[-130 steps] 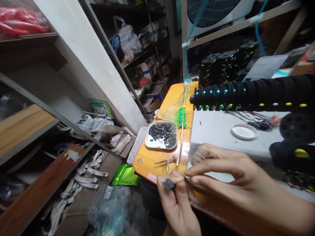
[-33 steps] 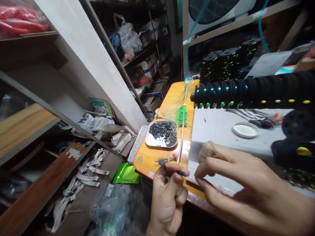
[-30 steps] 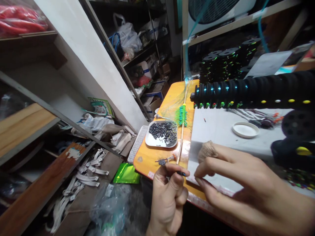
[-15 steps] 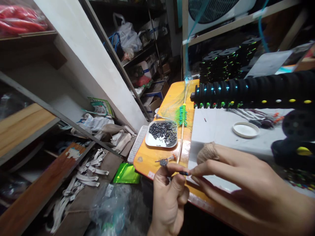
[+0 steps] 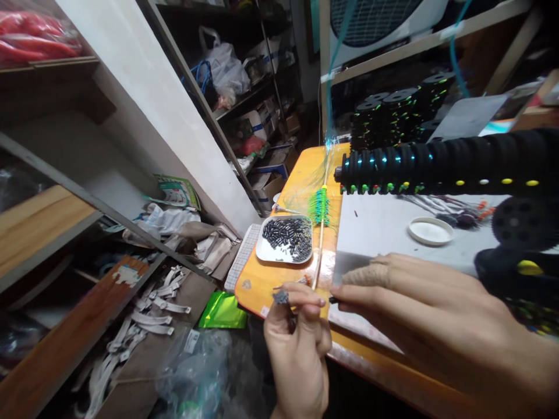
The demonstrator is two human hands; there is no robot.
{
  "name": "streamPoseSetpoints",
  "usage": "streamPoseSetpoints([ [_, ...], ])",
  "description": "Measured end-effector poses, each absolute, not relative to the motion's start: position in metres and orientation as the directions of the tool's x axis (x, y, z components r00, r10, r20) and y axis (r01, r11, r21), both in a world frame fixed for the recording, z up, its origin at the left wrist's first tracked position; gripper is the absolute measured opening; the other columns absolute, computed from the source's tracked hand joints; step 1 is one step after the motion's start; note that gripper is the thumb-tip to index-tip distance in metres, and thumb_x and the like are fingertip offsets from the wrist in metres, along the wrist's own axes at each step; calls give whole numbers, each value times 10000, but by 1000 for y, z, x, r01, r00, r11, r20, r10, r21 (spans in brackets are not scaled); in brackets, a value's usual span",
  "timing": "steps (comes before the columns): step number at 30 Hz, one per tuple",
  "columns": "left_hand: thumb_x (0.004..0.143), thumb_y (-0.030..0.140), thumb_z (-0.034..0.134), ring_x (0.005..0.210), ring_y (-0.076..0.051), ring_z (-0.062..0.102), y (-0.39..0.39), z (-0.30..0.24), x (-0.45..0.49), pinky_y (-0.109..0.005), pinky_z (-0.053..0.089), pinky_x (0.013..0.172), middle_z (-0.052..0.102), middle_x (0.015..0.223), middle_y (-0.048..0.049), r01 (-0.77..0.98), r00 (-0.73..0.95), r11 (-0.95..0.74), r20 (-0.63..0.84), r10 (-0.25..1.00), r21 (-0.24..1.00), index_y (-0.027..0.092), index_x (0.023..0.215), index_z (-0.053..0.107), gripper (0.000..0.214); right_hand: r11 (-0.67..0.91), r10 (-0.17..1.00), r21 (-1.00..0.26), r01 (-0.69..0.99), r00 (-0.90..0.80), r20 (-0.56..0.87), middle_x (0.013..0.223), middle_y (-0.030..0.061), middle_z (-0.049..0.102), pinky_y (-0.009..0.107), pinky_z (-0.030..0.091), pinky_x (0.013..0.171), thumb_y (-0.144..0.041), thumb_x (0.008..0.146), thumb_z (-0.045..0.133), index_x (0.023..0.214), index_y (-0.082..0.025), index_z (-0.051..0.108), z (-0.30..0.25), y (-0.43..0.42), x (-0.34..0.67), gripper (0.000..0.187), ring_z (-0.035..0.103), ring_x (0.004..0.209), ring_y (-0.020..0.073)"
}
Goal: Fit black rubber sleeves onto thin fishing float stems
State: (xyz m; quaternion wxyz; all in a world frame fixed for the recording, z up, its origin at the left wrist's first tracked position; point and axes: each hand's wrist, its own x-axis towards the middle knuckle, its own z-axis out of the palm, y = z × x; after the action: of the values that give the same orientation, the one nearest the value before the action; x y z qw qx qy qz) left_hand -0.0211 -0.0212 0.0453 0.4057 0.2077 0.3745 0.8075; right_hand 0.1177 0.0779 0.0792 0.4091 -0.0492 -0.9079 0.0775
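Over the near edge of the yellow table, my left hand [image 5: 299, 343] is closed in a pinch, thumb against forefinger. What sits between those fingertips is too small to make out. Just to its right, my right hand [image 5: 419, 320], with beige tape round one finger, grips a small black cylindrical piece [image 5: 333, 300] at its fingertips. A narrow gap parts the two hands. Beyond them a white tray [image 5: 262, 256] holds many similar black pieces and smaller grey bits. A light stick [image 5: 318, 267] carrying a green-and-blue bundle [image 5: 321, 206] lies beside the tray.
A long black ribbed roller [image 5: 445, 163] with coloured dots juts in from the right above the white sheet [image 5: 362, 244]. A round white lid [image 5: 431, 231] rests on that sheet. Shelves, a green packet [image 5: 222, 309] and plastic bags [image 5: 196, 372] occupy the left.
The black piece was between both hands' fingertips; now it is in my right hand, apart from the left. My left hand has shifted slightly left, and the view has moved a little.
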Motion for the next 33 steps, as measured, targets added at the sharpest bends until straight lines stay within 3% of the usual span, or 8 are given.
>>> streamPoseSetpoints([
  [4,937,369,762,430,2,119,-21,50,-25,-100,172,381,466,625,82,-486,-542,-442,136,829,754,265,878,773,121,932,259,-360,-38,-624,737,925,57,776,243,575,671,-122,1016,566,1060,-179,696,88,80,112,149,714,795,146],
  [7,883,417,817,438,-11,129,-23,47,-27,-91,209,401,316,545,117,-497,-468,-368,114,876,786,288,991,780,173,903,290,-422,-77,-614,734,951,61,772,211,573,695,-96,993,592,1098,-166,706,89,78,110,170,721,837,136],
  [14,893,330,817,442,19,214,-21,39,-24,-91,233,409,561,738,52,-461,-469,-321,79,880,827,226,838,715,156,939,245,-340,-47,-602,760,988,68,770,239,559,750,-145,1027,553,1154,-149,706,83,76,110,199,717,874,152],
  [20,959,369,732,451,7,165,-16,48,-24,-94,208,401,464,727,71,-440,-482,-411,177,858,799,207,822,652,227,931,260,-363,-32,-640,723,927,51,751,236,548,676,-153,1027,543,1108,-190,686,84,79,111,168,698,807,145],
  [23,997,378,673,425,15,139,-17,51,-25,-107,172,371,541,791,53,-471,-461,-434,206,863,768,201,851,646,231,959,226,-282,23,-661,716,923,60,756,298,530,724,-138,1057,475,1072,-193,665,82,81,109,198,694,820,166],
  [26,1021,363,640,419,-24,218,-18,48,-26,-119,262,404,485,617,77,-508,-412,-404,197,889,760,197,830,599,257,987,145,-158,39,-649,747,974,86,770,393,504,852,-174,1108,359,1083,-173,669,75,82,107,311,693,904,205],
  [31,985,379,706,457,-59,327,-22,39,-39,-157,345,498,433,528,101,-424,-390,-241,64,918,873,203,892,584,235,977,-64,180,113,-648,759,1108,118,795,462,462,1069,-140,1098,347,1117,-124,708,78,84,113,362,681,1125,247],
  [33,976,440,707,457,-64,338,-23,38,-46,-172,315,485,448,539,96,-352,-331,-153,30,943,923,203,936,601,262,967,-88,224,125,-659,747,1151,90,791,442,436,1129,-119,1095,346,1118,-156,719,82,86,117,376,648,1222,229],
])
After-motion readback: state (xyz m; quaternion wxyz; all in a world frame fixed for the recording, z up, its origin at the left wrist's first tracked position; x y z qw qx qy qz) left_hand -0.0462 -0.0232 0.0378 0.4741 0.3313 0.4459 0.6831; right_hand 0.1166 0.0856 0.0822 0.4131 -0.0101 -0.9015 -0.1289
